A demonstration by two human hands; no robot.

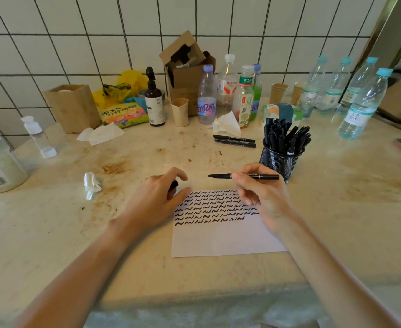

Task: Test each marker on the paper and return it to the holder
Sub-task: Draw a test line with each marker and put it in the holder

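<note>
On the stained pale counter point(53, 233), a white sheet of paper point(223, 237) lies flat in front of the person, its upper half filled with rows of black squiggles. The right hand point(263, 195) hovers over the paper's upper right corner and pinches an uncapped black marker point(244, 176) between thumb and fingers, the marker lying level with its tip pointing left, clear of the sheet. The left hand point(161, 195) sits at the paper's upper left corner, fingers curled around a small black cap point(174, 185) that peeks out between them. Just behind the right hand stands a black mesh holder point(280, 162) crowded with black markers. Two more capped markers point(234, 141) lie side by side on the counter, left of the holder. A crumpled tissue point(91, 185) rests left of the left hand, and bottles, paper cups and an open cardboard box point(185, 74) line the tiled wall point(76, 43)
</note>
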